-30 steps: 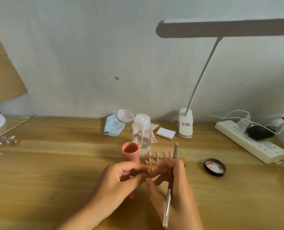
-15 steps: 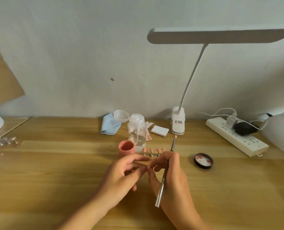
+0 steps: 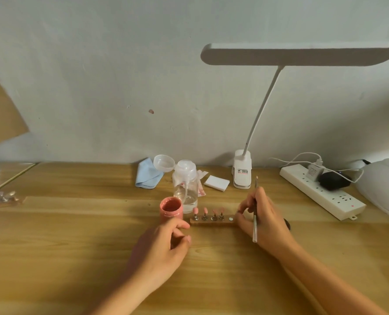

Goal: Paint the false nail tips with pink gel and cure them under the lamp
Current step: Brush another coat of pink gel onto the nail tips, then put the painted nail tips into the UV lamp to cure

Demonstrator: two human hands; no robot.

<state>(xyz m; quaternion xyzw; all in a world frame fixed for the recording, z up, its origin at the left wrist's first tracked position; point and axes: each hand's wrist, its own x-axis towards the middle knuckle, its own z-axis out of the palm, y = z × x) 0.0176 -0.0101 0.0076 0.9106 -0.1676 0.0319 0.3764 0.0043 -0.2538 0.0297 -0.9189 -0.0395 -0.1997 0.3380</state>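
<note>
1. At 9 o'clock, by the far left edge, a strip of clear tips (image 3: pixel 0 198) lies on the table (image 3: pixel 75 246).
2. Your left hand (image 3: pixel 164 246) rests there with its fingers loosely curled and holding nothing.
3. The open pink gel jar (image 3: pixel 170 209) stands at 12 o'clock from that hand, just beside it.
4. The wooden holder (image 3: pixel 212 220) lies between your hands and carries four upright pink nail tips (image 3: pixel 208 211).
5. A clear pump bottle (image 3: pixel 186 185) stands at 11 o'clock from the holder.
6. Your right hand (image 3: pixel 264 221) grips the brush (image 3: pixel 255 214), which points toward 12 o'clock, and its fingertips touch the holder's right end.
7. The white curing lamp (image 3: pixel 384 183) sits at 2 o'clock from that hand, beyond the power strip (image 3: pixel 320 192).
</note>
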